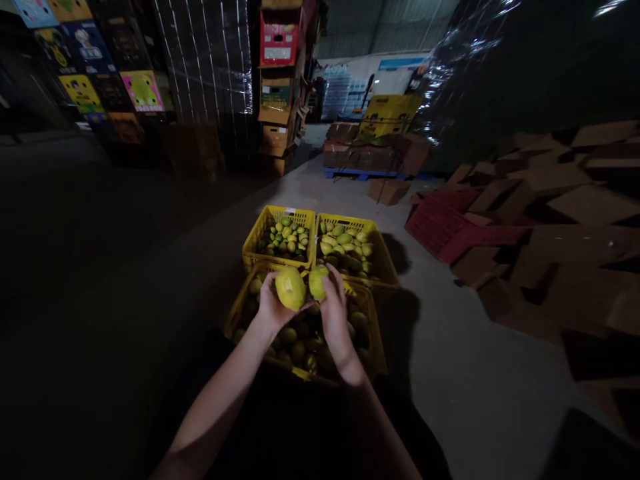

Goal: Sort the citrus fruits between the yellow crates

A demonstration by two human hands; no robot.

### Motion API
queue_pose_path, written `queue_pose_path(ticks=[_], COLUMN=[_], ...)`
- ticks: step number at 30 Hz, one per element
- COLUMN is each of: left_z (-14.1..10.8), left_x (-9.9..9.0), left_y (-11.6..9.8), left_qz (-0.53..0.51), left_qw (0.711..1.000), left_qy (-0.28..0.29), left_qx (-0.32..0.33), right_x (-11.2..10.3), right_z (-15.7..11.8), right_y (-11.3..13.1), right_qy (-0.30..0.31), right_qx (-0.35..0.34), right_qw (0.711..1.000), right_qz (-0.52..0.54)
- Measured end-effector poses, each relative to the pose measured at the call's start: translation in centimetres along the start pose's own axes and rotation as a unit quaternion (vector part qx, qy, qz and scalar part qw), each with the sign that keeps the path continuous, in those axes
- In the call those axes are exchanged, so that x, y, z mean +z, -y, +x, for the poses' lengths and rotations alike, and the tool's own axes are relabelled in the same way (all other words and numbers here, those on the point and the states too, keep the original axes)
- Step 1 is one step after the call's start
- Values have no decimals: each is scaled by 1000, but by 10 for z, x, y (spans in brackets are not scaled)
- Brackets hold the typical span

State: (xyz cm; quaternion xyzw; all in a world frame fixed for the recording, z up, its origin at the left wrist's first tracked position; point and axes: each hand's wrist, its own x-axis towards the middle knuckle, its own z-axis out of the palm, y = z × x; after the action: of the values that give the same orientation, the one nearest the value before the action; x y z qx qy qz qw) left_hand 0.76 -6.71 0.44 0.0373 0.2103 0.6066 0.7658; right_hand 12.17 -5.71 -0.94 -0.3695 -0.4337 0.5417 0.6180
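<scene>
My left hand [269, 303] is closed around a large, rounded yellow-green fruit [290, 289] with a pale patch on its skin. Beside it, my right hand [336, 299] grips a smaller, greener fruit [319, 283]. Both fruits are held up over the nearest yellow crate [379, 343], where many similar fruits [295, 347] lie in shadow. Just beyond stand two more yellow crates. The left one [249, 251] contains small green and yellow fruits [287, 235], and the right one [387, 263] contains longer yellow-green fruits [345, 245]. Their exact kind I cannot tell.
To the right are a red crate [440, 223] and a heap of flattened cardboard [560, 260]. A blue pallet [360, 175] with boxes stands ahead, near a tall stack of cartons [275, 100]. Printed boxes [83, 93] are piled at the far left. Grey floor [450, 373] surrounds the crates.
</scene>
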Motion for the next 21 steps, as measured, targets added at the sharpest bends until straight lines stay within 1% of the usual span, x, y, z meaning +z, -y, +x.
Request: queue_pose_path(ticks=[1, 2, 3, 5, 7, 9, 11, 13, 14, 15, 16, 18, 21], left_z=[0, 0, 1, 2, 2, 2, 2, 2, 2, 1, 0, -2, -7], left_x=[1, 1, 1, 1, 0, -2, -2, -1, -1, 0, 1, 3, 4], left_y=[1, 3, 4, 5, 5, 4, 1, -2, -5, -7, -10, -17, -26], left_qz=[-1, -3, -4, 1, 8, 16, 25, 37, 40, 39, 36, 33, 70], left_qw=[1000, 999, 998, 993, 989, 989, 992, 995, 996, 996, 996, 990, 968], left_qy=[-8, -22, -38, -73, -102, -111, -103, -82, -70, -56, -40, -13, -11], left_qx=[12, 31, 52, 88, 103, 98, 74, 49, 42, 48, 70, 136, 243], right_x=[2, 3, 4, 5, 7, 8, 10, 9, 9, 8, 6, 3, -3], right_z=[-3, -6, -9, -13, -17, -21, -24, -26, -26, -26, -26, -24, -18], right_y=[-2, -4, -6, -10, -13, -16, -19, -20, -20, -19, -17, -13, -6], right_qy=[22, 52, 85, 133, 151, 152, 139, 124, 118, 113, 106, 77, 16], right_qx=[-43, -85, -123, -181, -234, -284, -334, -368, -376, -379, -378, -364, -325], right_qw=[996, 982, 961, 921, 892, 870, 851, 837, 834, 834, 839, 861, 903], right_qz=[-80, -162, -232, -319, -357, -373, -380, -385, -386, -384, -378, -348, -281])
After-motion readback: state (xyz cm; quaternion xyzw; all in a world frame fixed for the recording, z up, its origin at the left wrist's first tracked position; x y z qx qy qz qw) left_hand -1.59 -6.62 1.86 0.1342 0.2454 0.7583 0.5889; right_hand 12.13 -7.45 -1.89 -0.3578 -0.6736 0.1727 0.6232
